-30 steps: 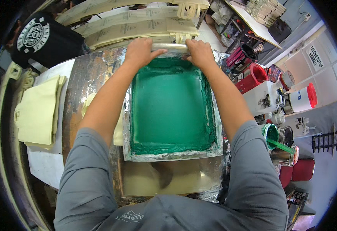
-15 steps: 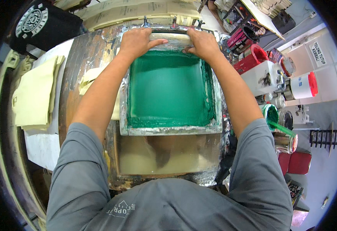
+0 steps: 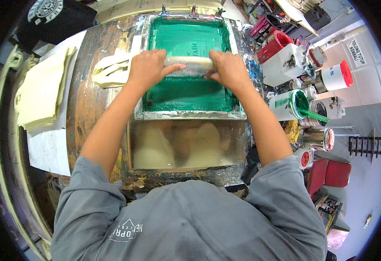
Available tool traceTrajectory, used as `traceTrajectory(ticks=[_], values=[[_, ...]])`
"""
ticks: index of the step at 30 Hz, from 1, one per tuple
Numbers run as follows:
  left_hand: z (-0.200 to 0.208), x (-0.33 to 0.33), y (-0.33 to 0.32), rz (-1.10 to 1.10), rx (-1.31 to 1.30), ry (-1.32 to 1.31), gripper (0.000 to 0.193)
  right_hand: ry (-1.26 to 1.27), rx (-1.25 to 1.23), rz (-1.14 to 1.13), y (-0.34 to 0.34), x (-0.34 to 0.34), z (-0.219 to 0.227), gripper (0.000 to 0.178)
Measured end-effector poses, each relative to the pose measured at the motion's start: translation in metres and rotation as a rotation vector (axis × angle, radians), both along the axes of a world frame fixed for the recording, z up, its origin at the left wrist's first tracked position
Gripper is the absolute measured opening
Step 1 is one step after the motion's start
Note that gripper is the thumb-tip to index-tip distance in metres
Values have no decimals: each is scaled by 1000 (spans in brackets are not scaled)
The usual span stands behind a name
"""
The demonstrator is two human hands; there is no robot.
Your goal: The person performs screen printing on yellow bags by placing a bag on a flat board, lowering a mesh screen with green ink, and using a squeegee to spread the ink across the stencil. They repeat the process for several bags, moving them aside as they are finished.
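Observation:
A wooden-handled squeegee (image 3: 191,64) lies across the middle of a screen printing frame (image 3: 190,115). Each end of it is gripped: my left hand (image 3: 149,68) closes on the left end and my right hand (image 3: 229,71) on the right, thumbs pointing inward. Green ink (image 3: 186,95) covers the mesh, thick along the inner edges. Beyond the squeegee the mesh is more thinly coated and a printed design shows through. The squeegee's blade edge is hidden. Cream fabric handles (image 3: 110,70) stick out from under the frame's left side.
Folded cream fabric (image 3: 42,91) is stacked on the left. Clamps (image 3: 193,9) hold the frame's far edge. At right stand an ink tub (image 3: 286,105) with a green spatula, other containers and a red chair (image 3: 336,174). A glass panel (image 3: 186,145) lies nearest me.
Both hands have drawn the squeegee from the frame's far end toward me, to about its middle. The far part of the mesh now shows the design. My view has shifted slightly.

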State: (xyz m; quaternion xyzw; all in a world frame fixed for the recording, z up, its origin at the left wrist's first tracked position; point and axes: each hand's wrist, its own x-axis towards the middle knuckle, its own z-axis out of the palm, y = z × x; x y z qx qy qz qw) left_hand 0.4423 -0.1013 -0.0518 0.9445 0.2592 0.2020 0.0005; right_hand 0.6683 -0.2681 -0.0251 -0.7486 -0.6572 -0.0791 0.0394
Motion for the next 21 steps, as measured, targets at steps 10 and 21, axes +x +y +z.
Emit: traceTrajectory(ticks=[10,21], values=[[21,-49,-75,-19,-152,-104,68,70,119,10,-66,-50,3,50],[-62,-153,-102,354,-224,-253,83,105,288,-59,-108,-91,4,57]])
